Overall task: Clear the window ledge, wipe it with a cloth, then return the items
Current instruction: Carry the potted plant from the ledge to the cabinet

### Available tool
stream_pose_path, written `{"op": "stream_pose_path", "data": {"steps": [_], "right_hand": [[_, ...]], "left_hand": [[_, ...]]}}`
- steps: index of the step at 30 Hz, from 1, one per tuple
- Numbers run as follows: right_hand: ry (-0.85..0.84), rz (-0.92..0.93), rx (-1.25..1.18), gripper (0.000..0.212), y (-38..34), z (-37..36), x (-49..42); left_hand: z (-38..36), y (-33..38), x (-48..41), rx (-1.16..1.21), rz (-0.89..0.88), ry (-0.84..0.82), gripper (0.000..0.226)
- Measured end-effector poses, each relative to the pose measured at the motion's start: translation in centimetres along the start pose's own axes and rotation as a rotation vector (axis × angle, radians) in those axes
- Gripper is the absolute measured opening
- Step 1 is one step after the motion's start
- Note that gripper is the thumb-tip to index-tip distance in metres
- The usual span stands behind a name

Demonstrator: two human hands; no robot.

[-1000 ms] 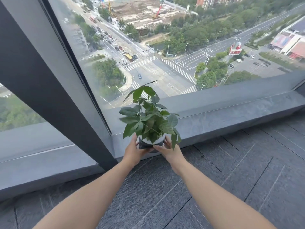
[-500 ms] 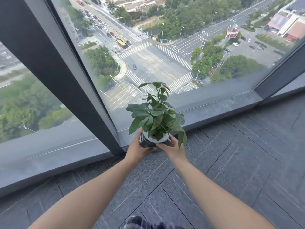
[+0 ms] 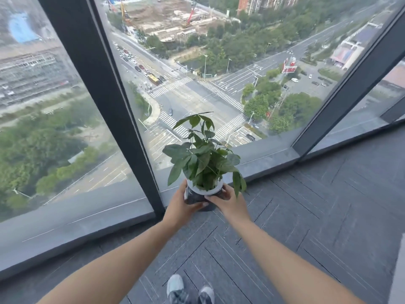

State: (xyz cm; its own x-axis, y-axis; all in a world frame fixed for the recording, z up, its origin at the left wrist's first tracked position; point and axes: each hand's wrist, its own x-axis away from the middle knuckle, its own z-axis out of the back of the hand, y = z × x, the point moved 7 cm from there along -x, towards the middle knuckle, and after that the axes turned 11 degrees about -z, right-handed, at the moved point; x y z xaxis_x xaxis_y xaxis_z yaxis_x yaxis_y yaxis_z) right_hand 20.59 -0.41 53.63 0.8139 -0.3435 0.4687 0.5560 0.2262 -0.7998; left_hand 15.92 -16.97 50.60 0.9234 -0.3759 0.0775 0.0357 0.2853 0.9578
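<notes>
Lifted farther back from the glass than half a second ago, the potted plant (image 3: 203,163) now sits lower in the head view, held over the edge of the dark grey floor (image 3: 306,216) rather than above the window ledge (image 3: 269,159); the camera has also tipped down, so that two shoes (image 3: 189,289) show at the bottom edge where only a scrap of checked cloth showed before. Both arms reach forward as before, and the grip on the pot is unchanged in kind: the left hand (image 3: 180,208) wraps the pot's left side and the right hand (image 3: 228,201) its right side, fingers of each closed against the dark lower part of the pot (image 3: 197,197), thumbs near its white upper rim. The pot stands upright between the two palms, its green leaves spreading above the knuckles and one long leaf drooping past the right hand. Whether the pot's base touches the floor cannot be told. The grey ledge runs behind the plant, along the foot of the glass, and a dark window post (image 3: 105,88) rises just left of the left hand. Beyond the pane lie a road junction with zebra crossings (image 3: 197,95), trees and a building site.
</notes>
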Motion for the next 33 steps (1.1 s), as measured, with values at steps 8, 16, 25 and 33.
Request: {"op": "stream_pose_path", "data": {"steps": [8, 16, 25, 33], "right_hand": [[0.012, 0.234, 0.208, 0.056, -5.5, -0.1, 10.4], [-0.151, 0.448, 0.263, 0.062, -7.1, -5.7, 23.5], [-0.583, 0.629, 0.380, 0.074, -7.6, -21.4, 42.3], [-1.011, 0.798, 0.494, 0.059, -2.4, -36.2, 66.6]], "left_hand": [[4.8, 5.9, 9.6, -0.083, -0.033, 0.155, 0.091], [10.6, 9.2, 25.8, -0.137, -0.031, 0.444, 0.082], [20.5, 8.6, 52.6, -0.075, 0.097, 0.852, 0.082], [24.2, 6.0, 82.2, -0.046, 0.286, 1.329, 0.094]]}}
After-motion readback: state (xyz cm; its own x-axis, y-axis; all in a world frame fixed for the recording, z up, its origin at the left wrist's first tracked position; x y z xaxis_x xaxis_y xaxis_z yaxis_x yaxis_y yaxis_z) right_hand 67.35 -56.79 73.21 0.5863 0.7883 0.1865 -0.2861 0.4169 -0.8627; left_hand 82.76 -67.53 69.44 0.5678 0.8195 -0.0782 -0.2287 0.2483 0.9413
